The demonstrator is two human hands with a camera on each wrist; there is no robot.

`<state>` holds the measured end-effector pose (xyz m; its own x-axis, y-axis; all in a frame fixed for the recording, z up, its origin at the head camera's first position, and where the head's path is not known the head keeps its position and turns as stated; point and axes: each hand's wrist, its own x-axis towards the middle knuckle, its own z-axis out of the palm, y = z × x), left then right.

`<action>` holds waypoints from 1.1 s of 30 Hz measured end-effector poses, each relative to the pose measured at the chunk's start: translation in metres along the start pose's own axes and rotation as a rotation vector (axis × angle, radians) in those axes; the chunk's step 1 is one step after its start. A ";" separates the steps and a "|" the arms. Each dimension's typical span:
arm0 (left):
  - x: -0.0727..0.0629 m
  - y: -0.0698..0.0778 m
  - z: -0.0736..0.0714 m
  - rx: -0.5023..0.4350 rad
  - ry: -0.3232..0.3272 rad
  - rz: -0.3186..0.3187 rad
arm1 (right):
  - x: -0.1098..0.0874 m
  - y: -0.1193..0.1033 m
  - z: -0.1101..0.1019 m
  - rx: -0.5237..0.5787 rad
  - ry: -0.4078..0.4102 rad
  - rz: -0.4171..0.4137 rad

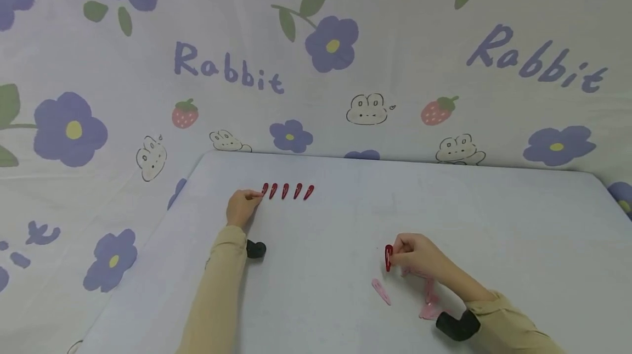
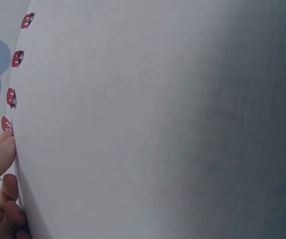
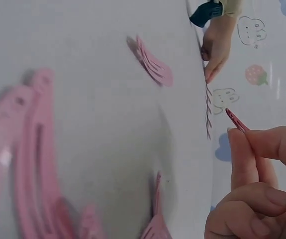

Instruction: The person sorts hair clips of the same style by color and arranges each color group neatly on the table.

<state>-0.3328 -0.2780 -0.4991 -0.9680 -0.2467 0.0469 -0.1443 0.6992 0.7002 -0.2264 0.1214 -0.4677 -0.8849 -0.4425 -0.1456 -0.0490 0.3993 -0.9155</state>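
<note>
At the left end of a row of several red snap hair clips (image 1: pixel 285 191), my left hand (image 1: pixel 242 207) pinches the end clip (image 1: pixel 265 187) between thumb and fingers. In the left wrist view, those fingertips overlap the lower end of that red clip (image 2: pixel 6 123). Over on the right, my right hand (image 1: pixel 419 255) holds another red hair clip (image 1: pixel 388 258) by thumb and fingertip, raised above the table. Pink hair clips (image 1: pixel 429 310) lie beneath this hand, partly hidden by it. A single pink clip (image 1: pixel 381 291) lies just left of them.
The white table (image 1: pixel 316 277) reaches back to a cloth (image 1: pixel 395 57) printed with flowers, rabbits and strawberries. Dark wrist-worn devices (image 1: pixel 458 325) sit at both cuffs, the right one close beside the pink clips.
</note>
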 end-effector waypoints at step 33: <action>0.000 -0.001 0.000 -0.012 0.007 -0.017 | 0.097 -0.016 0.002 -0.007 0.136 0.071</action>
<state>-0.3328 -0.2790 -0.4997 -0.9639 -0.2632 0.0392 -0.1586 0.6866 0.7095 -0.3103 0.0703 -0.4683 -0.9408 -0.3003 -0.1574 0.0132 0.4314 -0.9021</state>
